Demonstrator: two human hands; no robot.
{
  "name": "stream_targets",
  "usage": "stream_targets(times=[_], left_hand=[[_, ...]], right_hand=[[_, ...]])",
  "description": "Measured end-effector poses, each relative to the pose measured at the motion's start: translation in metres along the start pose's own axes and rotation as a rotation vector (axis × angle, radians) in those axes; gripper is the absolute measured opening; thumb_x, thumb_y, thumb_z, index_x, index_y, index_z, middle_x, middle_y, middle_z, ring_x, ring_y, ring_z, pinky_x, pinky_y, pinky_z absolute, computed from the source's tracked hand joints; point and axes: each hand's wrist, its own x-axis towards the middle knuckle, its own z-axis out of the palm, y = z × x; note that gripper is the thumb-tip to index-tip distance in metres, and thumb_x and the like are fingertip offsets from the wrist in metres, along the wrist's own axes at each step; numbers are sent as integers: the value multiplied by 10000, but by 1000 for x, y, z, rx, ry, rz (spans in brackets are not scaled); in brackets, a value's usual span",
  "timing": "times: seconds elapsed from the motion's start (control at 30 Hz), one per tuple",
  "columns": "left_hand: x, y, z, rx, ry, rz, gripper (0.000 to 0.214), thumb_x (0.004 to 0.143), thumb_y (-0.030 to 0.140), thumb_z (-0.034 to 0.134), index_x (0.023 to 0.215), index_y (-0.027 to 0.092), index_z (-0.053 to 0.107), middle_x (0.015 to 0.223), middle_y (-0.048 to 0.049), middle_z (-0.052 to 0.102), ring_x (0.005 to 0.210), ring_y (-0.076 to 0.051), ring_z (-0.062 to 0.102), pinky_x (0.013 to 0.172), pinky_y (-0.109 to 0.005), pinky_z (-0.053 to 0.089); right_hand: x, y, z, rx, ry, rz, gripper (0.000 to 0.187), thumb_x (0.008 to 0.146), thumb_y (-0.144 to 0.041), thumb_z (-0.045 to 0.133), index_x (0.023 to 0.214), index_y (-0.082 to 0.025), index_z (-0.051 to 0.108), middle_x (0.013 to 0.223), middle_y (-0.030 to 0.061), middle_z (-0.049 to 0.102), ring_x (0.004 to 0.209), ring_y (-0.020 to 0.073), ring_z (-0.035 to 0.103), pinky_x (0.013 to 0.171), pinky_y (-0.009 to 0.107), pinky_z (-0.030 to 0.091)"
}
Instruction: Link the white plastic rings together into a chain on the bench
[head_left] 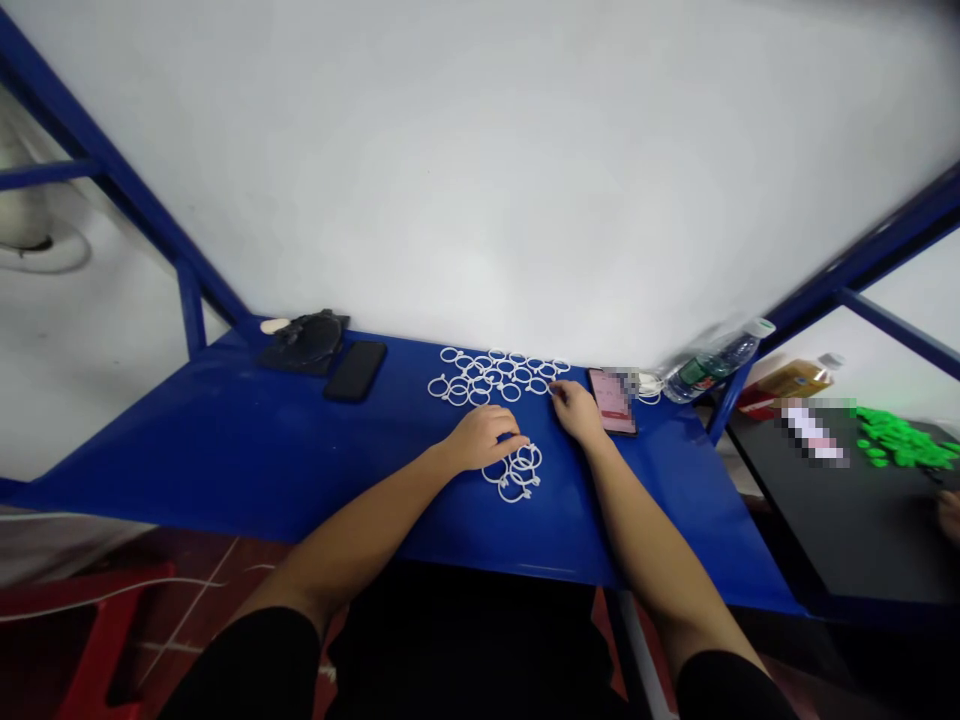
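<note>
I have the left hand by near rings, right hand by far rings, both half-curled, grip unclear.

And the left hand curls at the nearer white rings, palm hidden, its grip impossible to call! The right hand meets the far ring cluster, fingertip contact too small to judge. Blocky pixels blot part of the lit phone! Green pieces blur together; another person's hand gets sliced by the right edge!
</note>
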Motion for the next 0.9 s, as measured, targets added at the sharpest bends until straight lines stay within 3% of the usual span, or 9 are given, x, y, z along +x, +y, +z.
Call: stream_targets(times=[0.07, 0.17, 0.2, 0.27, 0.37, 0.43, 0.57, 0.77, 0.9], left_hand=[[0, 0, -1, -6, 59, -40, 228, 1010, 406, 611, 1016, 201, 710, 1018, -61, 733, 942, -195, 691, 880, -369, 535], [0, 1, -3, 4, 146, -108, 391, 990, 419, 634, 1320, 208, 614, 1279, -117, 661, 1018, -208, 679, 890, -385, 554], [0, 1, -4, 12, 152, -115, 398, 998, 424, 621, 1331, 208, 601, 1294, -121, 653, 1017, -209, 676, 890, -390, 552], [0, 0, -4, 38, 135, -112, 279, 1036, 421, 556, 1175, 199, 651, 1146, -91, 702, 957, -205, 674, 880, -394, 533], [0, -3, -2, 104, 125, -113, 356, 1083, 406, 452, 856, 194, 628, 821, -36, 683, 822, -194, 647, 833, -383, 486], [0, -4, -2, 141, 159, -128, 410, 1093, 401, 419, 780, 196, 587, 750, -26, 652, 766, -185, 623, 798, -372, 458], [0, -3, -3, 152, 207, -144, 429, 1095, 370, 401, 729, 199, 547, 723, -20, 640, 720, -175, 598, 770, -364, 428], [0, -2, -5, 136, 184, -154, 442, 1090, 375, 412, 705, 200, 543, 693, -12, 630, 695, -168, 588, 766, -359, 421], [0, 1, -4, 142, 159, -130, 452, 1096, 390, 391, 720, 198, 551, 698, -12, 631, 702, -169, 590, 775, -359, 417]], right_hand=[[-9, -12, 0, 235, -15, -17, 260, 832, -259, 630, 1063, -194, 731, 884, 45, 677, 741, 191, 597, 746, 346, 530], [-26, -35, 4, 690, -150, 90, 204, 826, -312, 672, 1005, -216, 686, 736, -34, 599, 532, 119, 478, 524, 256, 420], [-32, -43, 6, 793, -215, 106, 192, 816, -314, 700, 981, -217, 680, 710, -46, 588, 506, 107, 464, 502, 244, 396], [-41, -58, 9, 906, -317, 110, 175, 806, -301, 750, 937, -212, 677, 667, -58, 586, 484, 94, 464, 501, 234, 384], [-47, -71, 12, 976, -392, 97, 216, 817, -336, 793, 964, -207, 700, 688, -43, 638, 509, 98, 516, 532, 240, 420], [-47, -74, 12, 990, -423, 83, 250, 816, -362, 807, 993, -205, 728, 787, -7, 702, 565, 110, 567, 576, 257, 468], [-44, -74, 9, 966, -460, 71, 247, 842, -403, 795, 982, -200, 773, 897, 39, 757, 616, 128, 605, 636, 289, 518], [-44, -74, 5, 948, -458, 94, 267, 865, -433, 730, 970, -191, 775, 855, 44, 759, 620, 145, 627, 642, 297, 524], [-43, -73, 6, 895, -461, 95, 193, 851, -349, 666, 892, -184, 759, 725, 25, 730, 606, 155, 626, 653, 300, 512]])
